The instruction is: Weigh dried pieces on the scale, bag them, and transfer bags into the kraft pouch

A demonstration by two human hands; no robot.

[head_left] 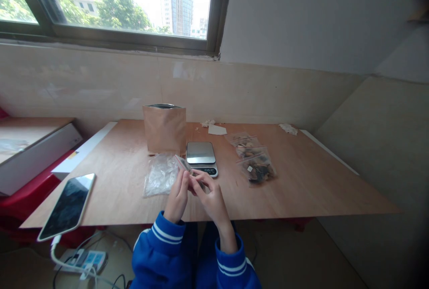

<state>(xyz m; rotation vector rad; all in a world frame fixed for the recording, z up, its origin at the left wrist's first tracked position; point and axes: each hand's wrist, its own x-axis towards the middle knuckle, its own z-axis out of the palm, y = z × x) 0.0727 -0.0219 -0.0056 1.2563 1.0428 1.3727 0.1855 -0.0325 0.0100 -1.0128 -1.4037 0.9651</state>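
Note:
My left hand (pixel 177 196) and my right hand (pixel 210 196) meet over the near middle of the wooden table (pixel 301 182). Both pinch the red-striped top of a small clear zip bag (pixel 182 163) held between them. Blue sleeves with white stripes cover both wrists. A pile of empty clear bags (pixel 160 173) lies just left of my hands. Behind the hands sits a small digital scale (pixel 201 157) with a bare steel plate. A brown paper pouch (pixel 164 128) stands upright and open behind the bags.
Two filled zip bags (pixel 254 161) with brown pieces lie to the right of the scale. A phone (pixel 68 205) on a cable rests at the table's left front corner. Paper scraps (pixel 214 127) lie near the wall. A white power strip (pixel 85 260) is on the floor.

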